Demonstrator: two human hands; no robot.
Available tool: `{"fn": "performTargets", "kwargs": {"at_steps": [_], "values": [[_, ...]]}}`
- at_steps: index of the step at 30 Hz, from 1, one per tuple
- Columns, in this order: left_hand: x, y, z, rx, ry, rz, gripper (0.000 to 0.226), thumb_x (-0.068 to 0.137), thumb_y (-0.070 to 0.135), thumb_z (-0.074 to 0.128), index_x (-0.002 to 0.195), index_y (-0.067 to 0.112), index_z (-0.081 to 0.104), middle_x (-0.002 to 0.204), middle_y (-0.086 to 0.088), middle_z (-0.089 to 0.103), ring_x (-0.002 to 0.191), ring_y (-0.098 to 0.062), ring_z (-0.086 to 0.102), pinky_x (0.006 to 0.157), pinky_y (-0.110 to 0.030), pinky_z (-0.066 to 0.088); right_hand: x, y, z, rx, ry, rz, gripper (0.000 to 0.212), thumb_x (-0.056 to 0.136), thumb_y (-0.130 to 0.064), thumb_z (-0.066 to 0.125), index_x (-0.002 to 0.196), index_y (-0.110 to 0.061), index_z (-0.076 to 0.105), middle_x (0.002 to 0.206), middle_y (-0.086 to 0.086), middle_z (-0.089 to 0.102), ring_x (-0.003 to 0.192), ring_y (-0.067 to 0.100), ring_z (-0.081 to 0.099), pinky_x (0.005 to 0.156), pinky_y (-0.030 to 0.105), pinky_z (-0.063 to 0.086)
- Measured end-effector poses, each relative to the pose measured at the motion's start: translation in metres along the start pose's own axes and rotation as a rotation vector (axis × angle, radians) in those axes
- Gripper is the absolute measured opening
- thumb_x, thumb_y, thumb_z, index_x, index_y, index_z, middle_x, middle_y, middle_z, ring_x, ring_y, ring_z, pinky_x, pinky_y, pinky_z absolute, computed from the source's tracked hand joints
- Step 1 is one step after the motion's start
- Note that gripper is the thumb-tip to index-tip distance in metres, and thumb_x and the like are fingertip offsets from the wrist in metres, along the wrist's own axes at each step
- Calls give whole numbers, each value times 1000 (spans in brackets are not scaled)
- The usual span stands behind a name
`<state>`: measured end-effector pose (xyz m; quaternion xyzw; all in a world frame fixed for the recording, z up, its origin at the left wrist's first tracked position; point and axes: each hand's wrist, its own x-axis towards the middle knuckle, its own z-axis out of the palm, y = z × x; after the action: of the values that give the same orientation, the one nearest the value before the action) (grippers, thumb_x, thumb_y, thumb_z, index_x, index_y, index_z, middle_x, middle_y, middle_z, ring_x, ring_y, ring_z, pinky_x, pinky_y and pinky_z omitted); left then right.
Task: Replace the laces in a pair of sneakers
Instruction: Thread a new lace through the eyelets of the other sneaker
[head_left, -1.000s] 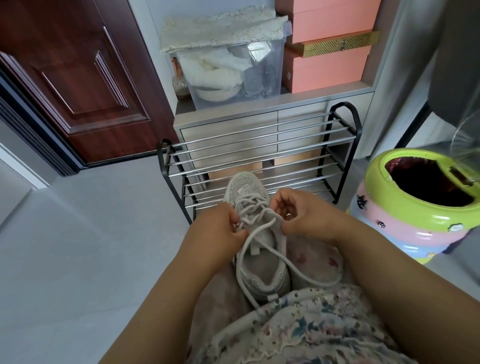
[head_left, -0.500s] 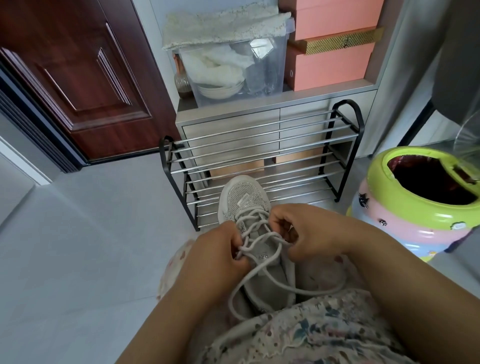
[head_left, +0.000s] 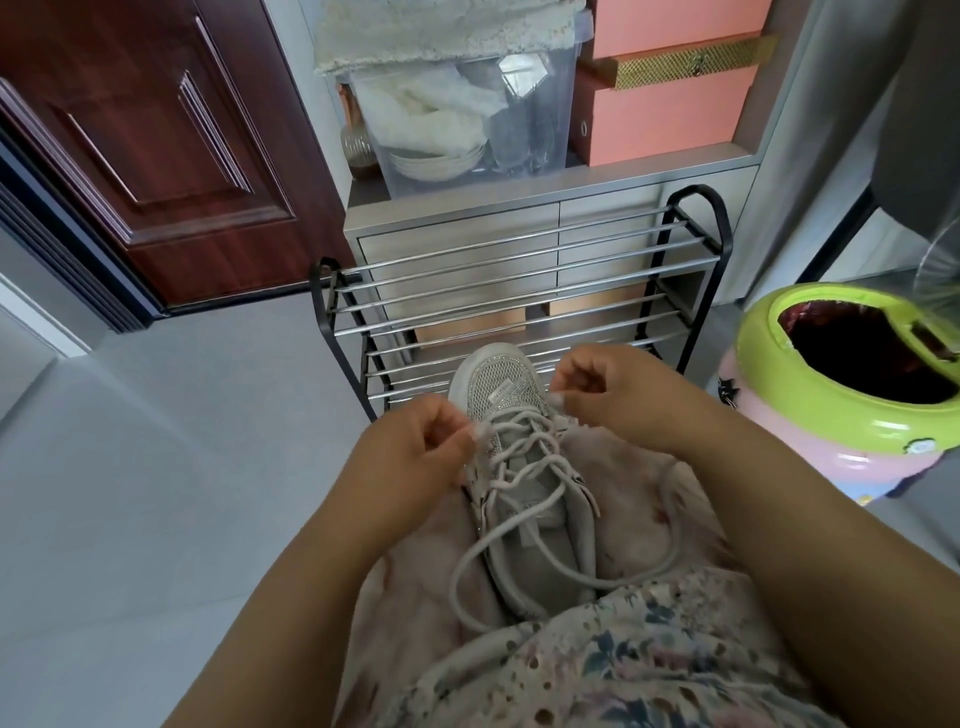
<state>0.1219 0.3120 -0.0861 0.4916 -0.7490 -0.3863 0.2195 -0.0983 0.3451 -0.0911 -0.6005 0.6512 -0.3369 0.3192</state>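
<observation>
A light grey mesh sneaker (head_left: 511, 467) lies on the person's lap with its toe pointing away toward a black-framed metal shoe rack (head_left: 519, 291) and its heel toward the body, resting on pale pink fabric (head_left: 639, 499) that covers the legs. A white lace (head_left: 524, 470) runs crisscross through the upper eyelets, and its loose lengths trail in long loops over the tongue and down across the fabric on either side of the shoe. The left hand (head_left: 415, 457) sits just beside the left edge of the sneaker, fingers curled, thumb and forefinger pinching the lace near the top eyelets. The right hand (head_left: 608, 389) is at the right side of the toe area, fingers likewise curled, pinching the lace between thumb and fingertip close to the shoe's right edge. Both forearms reach in from the bottom of the view, above a floral garment (head_left: 623, 660). Behind the rack stands a grey cabinet (head_left: 452, 244) carrying a clear plastic storage bin (head_left: 467, 119) with a towel on its lid, and salmon-coloured boxes (head_left: 670, 109) beside it. A dark red wooden door (head_left: 140, 135) is at the left, and a green-rimmed pink waste bin (head_left: 831, 400) stands on the grey floor (head_left: 156, 493) at the right
</observation>
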Motion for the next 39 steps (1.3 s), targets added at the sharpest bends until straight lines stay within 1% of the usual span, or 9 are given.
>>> {"fn": "performTargets", "kwargs": {"at_steps": [3,7,14,19,24,30,33,36,39], "values": [[13,3,13,103,61,32,18,84,40,66,76,25,61,65,6,61,55,0,53,57,-28,46,8,-4,14,-232,-6,-51,8,82,-28,70,83,-24,64,64,-11,52,56,0,45,54,17,32],[20,0,24,165,-33,84,22,84,37,67,69,23,60,60,7,58,51,0,47,48,-14,35,8,-9,19,-373,-91,-88,11,81,-32,67,79,-26,58,63,-12,49,57,-1,43,52,17,27],[21,-4,19,-188,-120,-42,22,95,22,55,77,8,59,63,0,56,56,-7,50,58,-23,45,8,-5,19,-202,-68,-47,25,79,-32,72,92,-23,51,70,-9,52,60,5,46,58,25,37],[19,-7,20,-333,-150,-70,27,96,19,52,70,14,56,57,4,52,58,-11,46,65,-29,40,8,-10,18,-471,-95,-156,12,83,-29,66,85,-23,56,70,-13,50,62,-1,43,53,13,30],[17,-8,23,-446,-131,-85,27,85,32,60,59,24,60,56,1,50,57,-14,44,65,-31,36,4,-8,21,-300,-32,-120,24,78,-26,71,87,-24,49,77,-10,53,67,2,48,58,22,36],[16,-12,28,-531,-131,-62,24,79,38,57,60,24,60,57,-3,47,59,-19,41,64,-33,34,3,-16,22,-576,-96,-186,16,83,-27,63,71,-23,53,68,-10,45,63,8,45,57,24,32],[15,-14,27,-612,-157,-64,23,80,33,56,59,23,60,58,-5,47,57,-18,42,60,-31,34,1,-10,17,-60,-147,-62,18,83,-10,65,67,-15,57,62,-8,53,53,2,48,54,13,39],[15,-16,29,-765,-151,-78,23,80,24,55,58,19,60,56,-6,46,57,-20,42,61,-31,36,0,5,14,599,-217,104,23,84,8,57,66,-6,59,58,5,57,47,10,53,49,18,47],[14,-23,29,-859,-113,-98,26,81,20,53,56,17,60,55,-8,45,59,-24,44,65,-34,38,1,16,16,769,-251,157,34,84,12,50,59,-8,61,55,8,56,44,12,51,45,20,46]]}}
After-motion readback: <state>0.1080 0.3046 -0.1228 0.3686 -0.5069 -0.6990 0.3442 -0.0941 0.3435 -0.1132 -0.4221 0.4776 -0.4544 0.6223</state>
